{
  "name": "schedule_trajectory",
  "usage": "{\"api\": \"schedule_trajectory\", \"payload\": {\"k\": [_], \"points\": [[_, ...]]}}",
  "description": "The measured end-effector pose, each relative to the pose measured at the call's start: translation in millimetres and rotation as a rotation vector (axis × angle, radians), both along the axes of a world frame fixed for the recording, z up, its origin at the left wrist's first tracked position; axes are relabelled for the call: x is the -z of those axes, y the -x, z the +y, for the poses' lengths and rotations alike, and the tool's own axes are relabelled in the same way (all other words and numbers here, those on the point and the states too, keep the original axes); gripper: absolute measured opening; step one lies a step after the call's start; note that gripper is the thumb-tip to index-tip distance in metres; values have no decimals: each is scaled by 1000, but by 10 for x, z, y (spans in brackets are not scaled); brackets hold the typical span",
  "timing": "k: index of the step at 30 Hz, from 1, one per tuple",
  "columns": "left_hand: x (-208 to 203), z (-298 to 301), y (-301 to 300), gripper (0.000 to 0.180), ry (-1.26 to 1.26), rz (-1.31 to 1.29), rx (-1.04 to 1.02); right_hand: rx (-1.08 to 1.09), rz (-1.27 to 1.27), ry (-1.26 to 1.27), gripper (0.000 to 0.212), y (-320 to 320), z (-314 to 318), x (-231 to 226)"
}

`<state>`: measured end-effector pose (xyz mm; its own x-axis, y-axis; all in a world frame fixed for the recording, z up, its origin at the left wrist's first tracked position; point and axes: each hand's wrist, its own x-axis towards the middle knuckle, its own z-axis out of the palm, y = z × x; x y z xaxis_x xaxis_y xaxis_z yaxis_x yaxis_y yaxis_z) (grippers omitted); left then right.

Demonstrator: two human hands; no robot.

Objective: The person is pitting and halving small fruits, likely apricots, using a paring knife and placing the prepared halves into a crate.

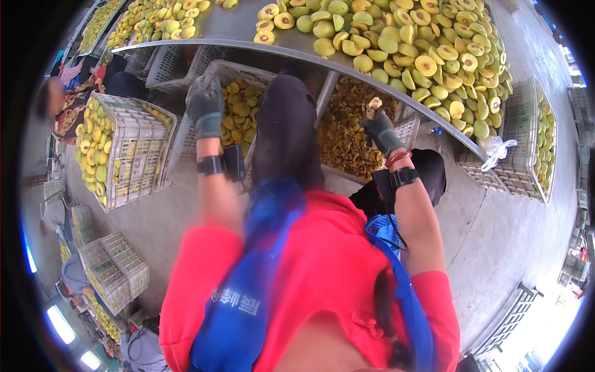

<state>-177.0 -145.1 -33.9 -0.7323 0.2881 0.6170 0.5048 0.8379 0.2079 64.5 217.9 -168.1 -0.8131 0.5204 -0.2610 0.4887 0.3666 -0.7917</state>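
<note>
We are finding the right hand closed on what looks like a fruit core, above the scrap crate under the front edge of the bench, presumably sitting there for easy reach. The left hand is lying over the left rim of the fruit crate; given blur, we cannot tell whether it is gripping anything.

red top | blue apron | grey gloves | black wristbands

The gloved right hand holds 1 fruit piece above brown scraps; the left hand is at a crate of yellow fruit; halved fruit covers part of the worktop.
</note>
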Motion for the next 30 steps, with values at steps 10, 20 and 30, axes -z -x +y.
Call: {"api": "schedule_trajectory", "payload": {"k": [10,20,30], "points": [[-13,2276,146,50,291,-447,291,73,23,137,17,-107,203,223],[370,2611,382,70,307,-745,340,428,192,900,19,-574,-210,-419],[-743,1729,-969,59,-624,-1014,1417,33,444,538,12,-478,-753,-1818]]}}
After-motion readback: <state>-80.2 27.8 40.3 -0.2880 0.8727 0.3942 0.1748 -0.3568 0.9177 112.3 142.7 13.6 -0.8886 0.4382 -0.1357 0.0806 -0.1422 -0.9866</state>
